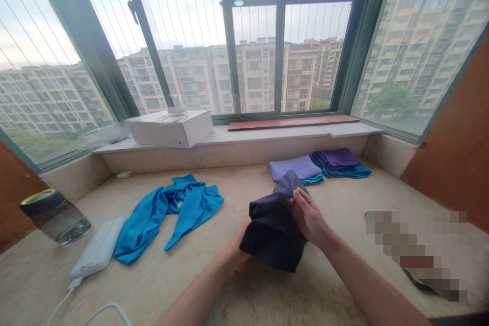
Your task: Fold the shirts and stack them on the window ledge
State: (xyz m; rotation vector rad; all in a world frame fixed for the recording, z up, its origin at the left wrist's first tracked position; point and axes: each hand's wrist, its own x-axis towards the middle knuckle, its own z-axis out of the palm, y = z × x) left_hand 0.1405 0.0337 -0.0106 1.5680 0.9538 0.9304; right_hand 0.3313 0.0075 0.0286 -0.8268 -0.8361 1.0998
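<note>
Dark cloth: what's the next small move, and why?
Probably lower the dark cloth onto the counter and spread it: it hangs creased in the left hand and right hand, while the purple cloth beyond lies folded.

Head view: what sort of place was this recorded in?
Probably a bay-window nook in a home: window panes on three sides, residential-looking blocks outside, and a broad marbled ledge inside.

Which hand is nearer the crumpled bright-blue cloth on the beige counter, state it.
Left. The left hand, partly hidden by the dark navy cloth, is just right of the bright-blue cloth; the right hand, pinching the navy cloth's upper part, is farther right.
</note>
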